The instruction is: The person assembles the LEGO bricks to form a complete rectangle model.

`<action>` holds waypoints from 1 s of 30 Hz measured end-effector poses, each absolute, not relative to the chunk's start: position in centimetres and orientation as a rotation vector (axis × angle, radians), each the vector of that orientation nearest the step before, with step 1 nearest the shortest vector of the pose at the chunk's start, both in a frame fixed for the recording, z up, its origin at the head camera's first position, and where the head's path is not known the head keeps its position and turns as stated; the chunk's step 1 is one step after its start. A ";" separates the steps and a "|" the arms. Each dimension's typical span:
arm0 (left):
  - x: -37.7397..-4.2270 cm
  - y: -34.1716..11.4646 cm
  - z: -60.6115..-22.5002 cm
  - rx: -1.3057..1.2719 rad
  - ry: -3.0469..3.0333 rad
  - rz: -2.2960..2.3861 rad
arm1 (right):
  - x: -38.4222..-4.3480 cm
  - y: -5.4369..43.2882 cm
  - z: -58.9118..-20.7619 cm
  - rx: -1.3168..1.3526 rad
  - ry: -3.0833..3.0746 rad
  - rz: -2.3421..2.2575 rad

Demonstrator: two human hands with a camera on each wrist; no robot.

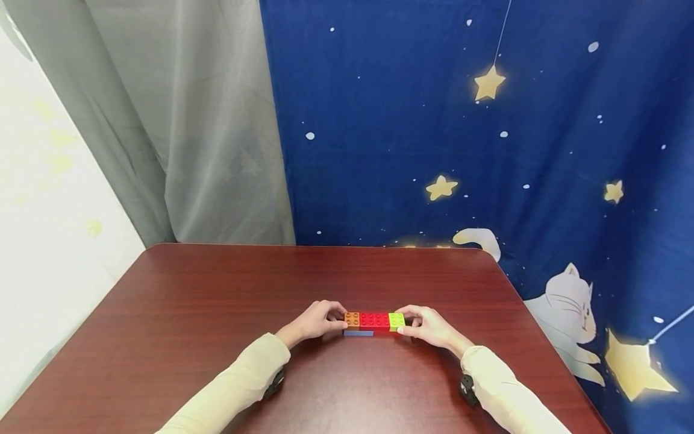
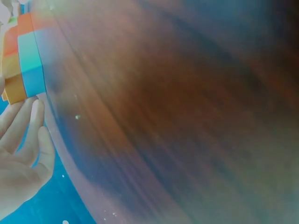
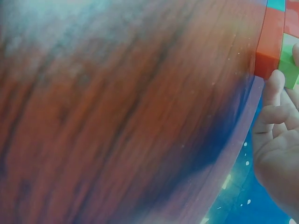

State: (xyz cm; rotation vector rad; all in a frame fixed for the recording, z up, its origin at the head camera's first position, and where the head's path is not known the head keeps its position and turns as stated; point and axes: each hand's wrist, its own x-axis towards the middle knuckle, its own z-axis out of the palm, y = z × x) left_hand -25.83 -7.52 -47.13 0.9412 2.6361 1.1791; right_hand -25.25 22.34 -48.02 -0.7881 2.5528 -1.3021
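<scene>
A two-layer row of toy building bricks stands on the table before me. Its top layer has an orange brick point(image 1: 352, 318), a red brick point(image 1: 374, 320) and a lime green brick point(image 1: 397, 320). Below them show a blue brick point(image 1: 358, 333) and a lower red brick point(image 3: 270, 46). My left hand point(image 1: 317, 319) holds the orange end, its thumb at the near side and fingers behind. At the opposite end my right hand point(image 1: 431, 327) pinches the lime green brick between thumb and fingers. In the left wrist view, left fingertips reach beneath the orange brick's end.
The dark red wooden table point(image 1: 217, 289) extends around the bricks, with rounded far corners. Behind it hang a grey curtain point(image 1: 228, 120) and a blue curtain point(image 1: 379, 120) with stars and a white cat. A white curtain point(image 1: 49, 211) hangs at the left.
</scene>
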 end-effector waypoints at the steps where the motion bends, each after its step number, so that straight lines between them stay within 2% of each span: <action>1: -25.9 -7.5 -47.1 0.944 2.641 1.169 | -25.3 22.4 -48.0 -0.787 2.553 -1.304; 10: -25.6 -7.7 -47.0 0.955 2.649 1.121 | -23.7 21.4 -45.5 -0.845 2.519 -1.312; 15: -25.3 -7.7 -47.1 0.933 2.621 1.158 | -23.3 21.2 -45.3 -0.916 2.519 -1.340; 24: -25.3 -7.5 -47.1 0.883 2.672 1.198 | -23.5 21.0 -45.1 -0.740 2.531 -1.380; 30: -25.3 -7.4 -47.1 0.882 2.690 1.180 | -24.2 21.0 -46.0 -0.713 2.538 -1.413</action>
